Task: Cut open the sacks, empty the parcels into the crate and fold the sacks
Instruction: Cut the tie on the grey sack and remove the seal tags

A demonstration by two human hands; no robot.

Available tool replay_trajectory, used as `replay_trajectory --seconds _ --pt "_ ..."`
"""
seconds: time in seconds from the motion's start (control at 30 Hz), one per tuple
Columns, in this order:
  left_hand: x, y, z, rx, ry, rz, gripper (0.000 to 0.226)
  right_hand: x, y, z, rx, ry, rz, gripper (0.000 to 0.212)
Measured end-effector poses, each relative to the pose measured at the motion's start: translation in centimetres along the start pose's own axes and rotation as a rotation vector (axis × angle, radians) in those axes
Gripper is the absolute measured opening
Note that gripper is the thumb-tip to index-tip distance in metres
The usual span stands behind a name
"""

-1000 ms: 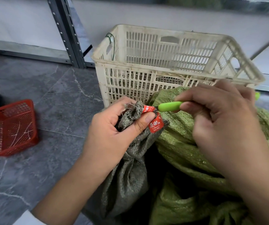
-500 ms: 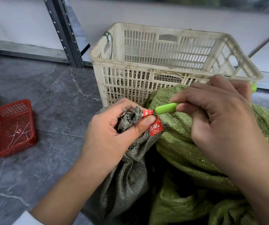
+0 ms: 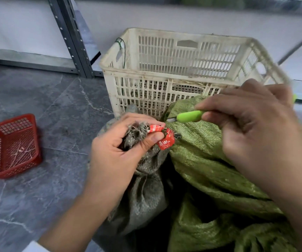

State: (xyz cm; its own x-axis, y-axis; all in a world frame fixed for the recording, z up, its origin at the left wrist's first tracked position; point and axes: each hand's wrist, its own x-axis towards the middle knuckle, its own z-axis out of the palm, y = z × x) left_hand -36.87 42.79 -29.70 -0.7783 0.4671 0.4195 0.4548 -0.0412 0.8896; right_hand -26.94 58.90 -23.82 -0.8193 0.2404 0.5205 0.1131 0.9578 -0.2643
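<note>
A red basket (image 3: 10, 146) sits on the dark grey, white-veined floor (image 3: 55, 179), off to the left, with thin pale strands lying inside it. At the floor's far edge a grey metal post (image 3: 70, 37) with a row of holes rises at a slant. A metal rail (image 3: 28, 60) runs low along the pale wall (image 3: 10, 24) to meet its foot.

R hand (image 3: 252, 128) wraps most of the cutter (image 3: 188, 116): only the green front, a blurred blade tip & a sliver of the rear show. L hand (image 3: 121, 148) covers the neck of the grey sack (image 3: 146, 197); print on the tag (image 3: 164, 140) too small to read. Bottom & right edges clip the green sack (image 3: 210, 160). Far-right corner of the crate (image 3: 164, 51) blurred, contents unclear thru slats. Left edge clips the red basket (image 3: 10, 146); thin bits inside unidentifiable.
</note>
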Motion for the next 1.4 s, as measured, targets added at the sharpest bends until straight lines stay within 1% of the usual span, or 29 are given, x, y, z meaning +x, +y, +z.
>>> replay_trajectory --seconds 0.17,0.43,0.7,0.8,1.0,1.17,1.4 --pt "0.1 0.09 -0.47 -0.041 0.03 0.017 0.016 -0.07 -0.08 0.26 0.008 -0.012 -0.05 0.017" --pt "0.02 -0.15 -0.04 -0.082 0.011 -0.003 0.015 -0.12 -0.4 0.31 -0.01 0.005 -0.07 0.015" --pt "-0.05 -0.18 -0.19 -0.116 0.006 -0.012 0.015 -0.12 -0.24 0.18 -0.041 0.017 -0.06 0.02" --pt "-0.07 -0.24 -0.18 -0.112 0.005 -0.005 0.015 -0.09 -0.31 0.21 -0.033 0.008 -0.057 0.021" --pt "-0.08 -0.16 -0.26 -0.05 -0.006 0.012 0.016 -0.08 -0.35 0.2 -0.036 0.024 -0.09 0.016" --pt "0.1 0.11 -0.41 0.007 -0.035 0.04 0.016 -0.15 -0.25 -0.09 -0.071 0.054 -0.097 0.019" --pt "0.02 0.31 -0.46 0.004 -0.051 0.045 0.016 -0.29 -0.2 -0.45 -0.098 0.061 -0.101 0.022"
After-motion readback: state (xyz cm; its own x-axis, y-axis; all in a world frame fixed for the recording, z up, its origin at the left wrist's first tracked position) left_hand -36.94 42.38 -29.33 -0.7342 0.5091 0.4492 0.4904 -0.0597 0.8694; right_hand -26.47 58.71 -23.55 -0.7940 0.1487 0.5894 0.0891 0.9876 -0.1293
